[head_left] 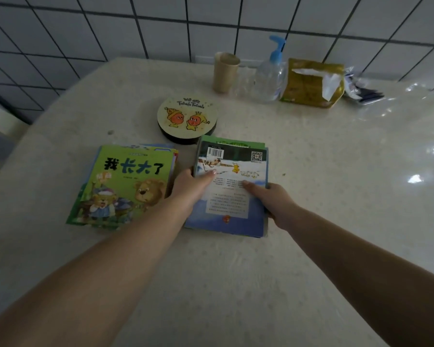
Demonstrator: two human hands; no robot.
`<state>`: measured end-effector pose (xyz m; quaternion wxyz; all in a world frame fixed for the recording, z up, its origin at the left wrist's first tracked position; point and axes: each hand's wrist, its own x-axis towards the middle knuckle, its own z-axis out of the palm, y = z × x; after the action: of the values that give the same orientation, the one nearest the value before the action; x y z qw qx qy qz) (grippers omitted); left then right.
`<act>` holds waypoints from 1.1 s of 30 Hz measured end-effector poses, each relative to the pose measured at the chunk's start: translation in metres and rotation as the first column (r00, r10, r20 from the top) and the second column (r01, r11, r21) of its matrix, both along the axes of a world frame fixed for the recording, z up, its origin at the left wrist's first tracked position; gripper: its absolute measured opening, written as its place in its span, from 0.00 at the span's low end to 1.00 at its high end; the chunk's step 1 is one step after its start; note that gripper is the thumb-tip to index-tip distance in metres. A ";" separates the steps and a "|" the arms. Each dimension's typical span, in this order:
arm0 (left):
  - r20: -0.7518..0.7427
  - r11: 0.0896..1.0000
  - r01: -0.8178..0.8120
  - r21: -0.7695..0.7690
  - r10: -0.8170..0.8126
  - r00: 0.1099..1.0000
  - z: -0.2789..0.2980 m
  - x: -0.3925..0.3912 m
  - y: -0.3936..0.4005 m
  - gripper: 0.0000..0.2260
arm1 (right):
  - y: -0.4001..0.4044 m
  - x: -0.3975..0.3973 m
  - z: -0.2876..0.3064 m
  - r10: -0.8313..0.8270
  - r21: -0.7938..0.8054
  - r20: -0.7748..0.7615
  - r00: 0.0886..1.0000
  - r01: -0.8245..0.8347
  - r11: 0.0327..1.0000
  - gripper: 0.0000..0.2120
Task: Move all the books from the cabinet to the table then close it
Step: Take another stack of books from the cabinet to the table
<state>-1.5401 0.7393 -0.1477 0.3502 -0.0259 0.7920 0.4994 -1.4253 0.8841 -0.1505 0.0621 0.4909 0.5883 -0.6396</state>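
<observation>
While we lean over the worktop (311, 184), our left hand (189, 187) and right hand (277, 201) each close their grip on a side of the blue book stack (232, 191), thumbs on its cover. Just left lies the green book stack (125, 186), beside a round tin (186, 118).

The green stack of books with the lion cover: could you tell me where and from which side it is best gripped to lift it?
Grip the green stack by its two long side edges, coming from the near edge. It lies flat on the table, several thin books fanned unevenly, so pinching both sides should keep them together. The left hand is already beside it.
</observation>
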 end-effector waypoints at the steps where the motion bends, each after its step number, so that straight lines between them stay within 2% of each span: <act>1: -0.013 1.000 -0.012 -0.023 0.012 1.000 -0.001 0.000 0.001 0.24 | 0.000 0.000 -0.001 0.015 0.027 0.014 1.000 -0.015 1.000 0.17; 3: -0.035 0.996 0.004 -0.094 -0.007 0.999 0.000 0.000 0.002 0.32 | 0.001 0.000 -0.001 0.048 0.082 0.034 0.998 -0.051 0.995 0.18; 6: -0.018 0.994 0.020 -0.103 -0.022 1.000 -0.002 -0.002 0.001 0.44 | 0.003 0.000 0.000 0.081 0.104 0.036 0.996 -0.084 0.991 0.18; 7: -0.011 0.995 0.023 -0.093 -0.024 1.000 -0.005 -0.004 0.000 0.43 | 0.004 0.000 -0.001 0.085 0.108 0.042 0.995 -0.089 0.990 0.18; 10: -0.031 0.997 0.045 -0.070 -0.048 0.998 -0.007 -0.001 -0.002 0.26 | 0.002 0.001 0.001 0.107 0.172 0.071 0.992 -0.118 0.978 0.18; 11: -0.048 0.998 0.035 -0.061 -0.038 0.998 -0.007 0.001 -0.003 0.24 | 0.001 0.001 0.002 0.116 0.202 0.084 0.990 -0.131 0.971 0.18; 15: -0.096 0.999 0.029 -0.044 -0.033 0.995 0.003 0.011 -0.006 0.20 | -0.004 0.004 0.006 0.147 0.279 0.094 0.985 -0.168 0.945 0.21; 19: -0.208 0.998 -0.052 0.028 0.057 0.977 0.020 0.021 -0.016 0.24 | -0.012 0.017 0.014 0.000 0.210 -0.047 0.999 0.010 0.978 0.31; 23: -0.262 0.989 -0.102 0.108 0.127 0.957 0.039 0.035 -0.028 0.22 | -0.018 0.042 0.027 0.131 0.414 -0.118 0.984 -0.071 0.908 0.31; 28: -0.279 0.976 -0.130 0.172 0.175 0.944 0.048 0.070 -0.046 0.13 | -0.027 0.072 0.046 0.232 0.358 -0.255 0.939 -0.131 0.925 0.28; 33: -0.218 0.953 -0.205 0.225 0.255 0.942 0.035 0.116 -0.074 0.11 | -0.045 0.093 0.046 0.334 0.343 -0.246 0.910 -0.241 0.908 0.23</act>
<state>-1.4237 0.6650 -0.1122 0.1899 -0.0218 0.7666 0.6130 -1.3324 0.8387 -0.1040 -0.0094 0.2988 0.7488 -0.5915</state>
